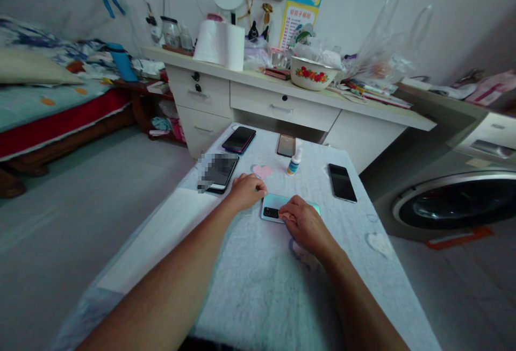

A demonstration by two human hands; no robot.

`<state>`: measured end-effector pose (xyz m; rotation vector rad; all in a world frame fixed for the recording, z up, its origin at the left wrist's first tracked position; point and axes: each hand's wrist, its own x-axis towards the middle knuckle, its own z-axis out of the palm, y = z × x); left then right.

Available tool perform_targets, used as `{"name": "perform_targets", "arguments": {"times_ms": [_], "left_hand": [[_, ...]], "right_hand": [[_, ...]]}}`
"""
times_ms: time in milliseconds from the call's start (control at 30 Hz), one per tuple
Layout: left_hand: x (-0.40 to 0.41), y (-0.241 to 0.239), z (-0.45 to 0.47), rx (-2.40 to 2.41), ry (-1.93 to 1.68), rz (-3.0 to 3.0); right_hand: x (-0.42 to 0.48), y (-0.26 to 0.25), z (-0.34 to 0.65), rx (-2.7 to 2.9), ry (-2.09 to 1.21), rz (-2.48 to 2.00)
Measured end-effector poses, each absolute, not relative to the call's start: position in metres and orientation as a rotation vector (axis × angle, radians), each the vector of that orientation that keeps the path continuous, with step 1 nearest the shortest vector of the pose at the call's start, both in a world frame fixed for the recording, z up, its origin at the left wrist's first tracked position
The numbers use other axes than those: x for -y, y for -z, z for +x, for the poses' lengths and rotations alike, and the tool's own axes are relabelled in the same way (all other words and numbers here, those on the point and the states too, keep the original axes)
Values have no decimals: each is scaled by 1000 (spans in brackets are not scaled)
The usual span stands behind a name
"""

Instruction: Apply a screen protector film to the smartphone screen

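Observation:
A pale blue-green smartphone [274,201] lies back side up on the cloth-covered table, its black camera block at the left. My left hand [248,191] has its fingers curled in at the phone's upper left corner, holding it there. Pressed onto the phone's back beside the camera block is a small orange-pink cloth [287,215], pinched in the fingers of my right hand [304,226]. That hand covers part of the phone's right half. Just beyond the phone stands a small white bottle [294,163] with a blue and yellow label.
Around the table [250,281] lie a dark phone [342,182] at right, a phone case [286,145] at the back, another phone [239,140] at back left and a partly pixelated phone [223,171] nearer. A white cabinet [258,98] stands behind; a washing machine [463,179] stands right.

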<state>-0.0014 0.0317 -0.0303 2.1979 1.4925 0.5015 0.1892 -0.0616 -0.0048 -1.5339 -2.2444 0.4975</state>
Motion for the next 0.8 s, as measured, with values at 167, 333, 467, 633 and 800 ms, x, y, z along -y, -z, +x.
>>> {"name": "perform_targets", "arguments": {"times_ms": [167, 333, 467, 633, 800], "left_hand": [[-31, 30, -1, -1501, -497, 2191], [-31, 28, -1, -1500, -492, 2197], [-31, 29, 0, -1505, -496, 2197], [-32, 30, -1, -1508, -496, 2199], [-32, 30, -1, -1492, -494, 2204]], "right_hand": [[60, 6, 190, 2248, -511, -1518], [54, 11, 187, 2189, -417, -1560], [50, 13, 185, 2141, -333, -1645], [46, 14, 187, 2051, -213, -1802], [46, 15, 189, 2006, -137, -1873]]}}
